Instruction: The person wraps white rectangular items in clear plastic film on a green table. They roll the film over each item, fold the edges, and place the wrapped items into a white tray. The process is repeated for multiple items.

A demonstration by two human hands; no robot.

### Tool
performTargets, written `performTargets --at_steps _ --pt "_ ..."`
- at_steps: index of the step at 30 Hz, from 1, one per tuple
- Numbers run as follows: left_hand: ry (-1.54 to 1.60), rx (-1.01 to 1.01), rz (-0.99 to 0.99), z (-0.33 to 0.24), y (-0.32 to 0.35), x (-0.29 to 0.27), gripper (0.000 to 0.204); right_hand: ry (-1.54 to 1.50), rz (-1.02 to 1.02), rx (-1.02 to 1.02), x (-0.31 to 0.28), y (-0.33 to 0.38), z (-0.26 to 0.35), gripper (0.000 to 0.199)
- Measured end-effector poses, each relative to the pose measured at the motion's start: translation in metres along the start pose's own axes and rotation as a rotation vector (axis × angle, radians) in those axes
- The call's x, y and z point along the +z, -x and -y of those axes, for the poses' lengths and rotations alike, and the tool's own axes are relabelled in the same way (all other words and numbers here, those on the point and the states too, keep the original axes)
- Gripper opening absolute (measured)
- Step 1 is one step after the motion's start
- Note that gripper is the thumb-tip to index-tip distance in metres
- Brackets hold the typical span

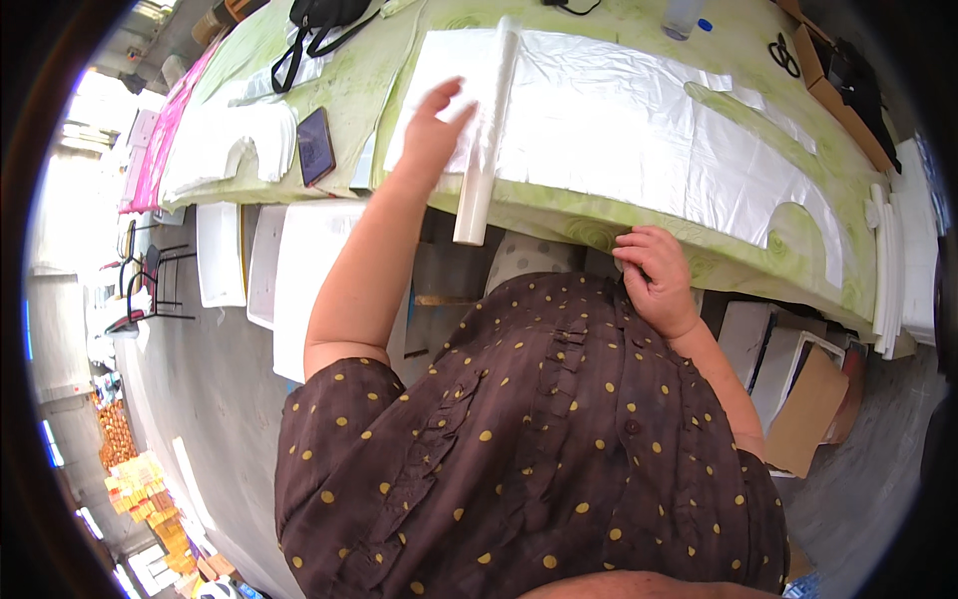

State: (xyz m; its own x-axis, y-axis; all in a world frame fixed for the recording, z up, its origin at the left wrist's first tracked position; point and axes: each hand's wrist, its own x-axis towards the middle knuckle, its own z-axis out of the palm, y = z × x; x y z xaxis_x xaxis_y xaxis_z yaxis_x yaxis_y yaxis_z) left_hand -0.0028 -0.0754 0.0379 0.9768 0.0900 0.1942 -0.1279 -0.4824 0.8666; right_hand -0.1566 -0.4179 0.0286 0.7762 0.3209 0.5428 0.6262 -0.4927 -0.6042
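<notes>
My left hand (436,130) hovers over white sheet material with its fingers spread, just left of a roll of clear plastic film (479,190). That roll lies across the sheet, and its near end juts past the table edge. To its right stretches a shiny white plastic sheet (609,120), with curved cut-outs toward its right end. My right hand (656,278) rests near the table's front edge by my shirt. Its fingers are curled inward, and what lies within them, if anything, is hidden.
The green patterned tablecloth (699,262) also bears a phone (315,147), curved white pieces (228,150), a black bag (327,14), scissors (784,56) and a clear bottle (682,18). A cardboard box (836,95) stands at right. White bins (222,255) sit below left; cardboard (806,411) leans below right.
</notes>
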Motion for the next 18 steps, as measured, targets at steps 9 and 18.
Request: performTargets --at_steps 9,18 --pt "-0.7 0.007 0.151 -0.036 0.011 -0.003 0.046 -0.014 0.015 0.002 -0.002 0.007 -0.006 0.016" --pt "-0.723 0.123 0.096 0.012 0.012 -0.027 0.043 -0.009 -0.014 -0.008 -0.001 0.005 -0.006 0.017"
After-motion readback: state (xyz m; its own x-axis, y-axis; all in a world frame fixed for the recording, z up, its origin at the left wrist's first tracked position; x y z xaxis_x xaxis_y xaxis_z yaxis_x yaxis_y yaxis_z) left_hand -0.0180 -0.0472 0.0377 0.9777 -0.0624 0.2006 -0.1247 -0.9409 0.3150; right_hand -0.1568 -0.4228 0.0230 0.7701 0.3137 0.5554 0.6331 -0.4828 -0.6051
